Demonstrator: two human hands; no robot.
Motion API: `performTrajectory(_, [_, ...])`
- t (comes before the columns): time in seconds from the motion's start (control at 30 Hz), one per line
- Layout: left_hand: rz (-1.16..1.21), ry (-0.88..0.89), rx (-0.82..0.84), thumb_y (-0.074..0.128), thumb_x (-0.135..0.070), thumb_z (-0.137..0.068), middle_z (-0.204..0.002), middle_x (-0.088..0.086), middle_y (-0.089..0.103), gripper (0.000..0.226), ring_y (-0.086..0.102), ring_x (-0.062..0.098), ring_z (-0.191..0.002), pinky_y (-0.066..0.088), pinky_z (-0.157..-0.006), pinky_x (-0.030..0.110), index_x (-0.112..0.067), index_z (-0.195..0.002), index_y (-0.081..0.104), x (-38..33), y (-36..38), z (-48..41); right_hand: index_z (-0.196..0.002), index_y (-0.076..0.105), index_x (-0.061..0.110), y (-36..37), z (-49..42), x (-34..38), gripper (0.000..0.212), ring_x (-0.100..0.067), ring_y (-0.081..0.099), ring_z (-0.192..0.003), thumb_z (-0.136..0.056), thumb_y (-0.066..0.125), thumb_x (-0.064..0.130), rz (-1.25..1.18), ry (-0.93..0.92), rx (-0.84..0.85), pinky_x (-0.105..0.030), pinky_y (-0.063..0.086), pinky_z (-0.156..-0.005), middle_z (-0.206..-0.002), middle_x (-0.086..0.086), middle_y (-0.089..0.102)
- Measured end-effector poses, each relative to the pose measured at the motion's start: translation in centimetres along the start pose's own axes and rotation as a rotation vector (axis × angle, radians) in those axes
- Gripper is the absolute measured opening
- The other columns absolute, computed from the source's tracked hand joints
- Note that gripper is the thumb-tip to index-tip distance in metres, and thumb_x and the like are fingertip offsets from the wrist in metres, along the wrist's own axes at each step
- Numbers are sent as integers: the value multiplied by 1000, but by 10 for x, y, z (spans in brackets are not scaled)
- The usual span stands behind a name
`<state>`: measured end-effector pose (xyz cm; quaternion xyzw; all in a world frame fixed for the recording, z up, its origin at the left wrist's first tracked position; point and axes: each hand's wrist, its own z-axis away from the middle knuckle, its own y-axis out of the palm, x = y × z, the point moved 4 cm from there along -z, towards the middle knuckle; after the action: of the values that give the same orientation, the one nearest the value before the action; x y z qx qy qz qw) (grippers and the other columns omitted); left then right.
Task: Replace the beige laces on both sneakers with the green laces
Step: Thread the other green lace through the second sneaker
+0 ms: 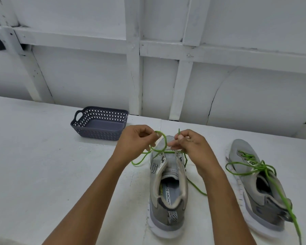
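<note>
Head view. Far-right sneaker [261,190]: knotted green lace [262,167] threaded, tails trailing past heel. Centre sneaker [168,197], lower middle of frame: loose green lace [163,136] through lowest eyelets only, upper eyelets bare; likely just past halfway overall. No beige laces visible. Left hand [136,138] pinching a loop, right hand [189,144] pinching the other end, fingers curled. Toe toward frame top, heel toward bottom; long axis near vertical.

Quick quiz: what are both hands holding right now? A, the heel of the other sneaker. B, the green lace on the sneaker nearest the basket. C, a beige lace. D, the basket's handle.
B: the left hand and the right hand both pinch the green lace above the toe of the grey sneaker nearest the basket.
</note>
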<state>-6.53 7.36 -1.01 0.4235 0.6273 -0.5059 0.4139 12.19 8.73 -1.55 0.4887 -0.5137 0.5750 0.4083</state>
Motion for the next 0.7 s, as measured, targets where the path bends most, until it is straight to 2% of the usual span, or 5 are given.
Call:
performTrajectory(0.2, [-252,31,-117,65,-30,-92,-44,-1,41,50,32,7,-39,34,-52,26,4,-56,54,-5,13,-14,-93,55,9,12,-12,-11,19,-27,71,-83,-105,41,13,-331,152,-35,-34,56,-72,-92,-8,77])
performTrajectory(0.37, [-322,7,164,66,-31,-91,-48,-1,50,47,38,3,-39,30,-47,22,-4,-55,56,6,29,-18,-89,57,5,13,-25,-18,17,-14,49,-51,-101,44,2,-660,259,-69,-26,42,-50,-67,-7,55])
performTrajectory(0.5, [-590,74,238,66,-46,-88,-88,-15,62,18,56,4,-78,45,-69,27,-29,-90,65,10,31,-25,-90,59,5,7,-36,-14,9,-9,37,-44,-98,55,4,-469,210,-42,-22,34,-44,-66,-7,54])
performTrajectory(0.57, [-530,115,278,68,-45,-87,-115,-16,57,41,55,4,-101,47,-86,28,-31,-123,55,7,30,-28,-90,60,6,8,-39,-11,7,-9,40,-45,-97,59,8,-334,165,-22,-22,37,-47,-67,-7,63])
performTrajectory(0.7, [-286,128,284,64,-38,-93,-77,-10,67,14,61,1,-71,50,-69,25,-27,-102,64,-1,28,-38,-92,60,8,9,-49,-7,7,-10,40,-46,-97,59,11,-272,118,-37,-23,40,-51,-64,-3,66])
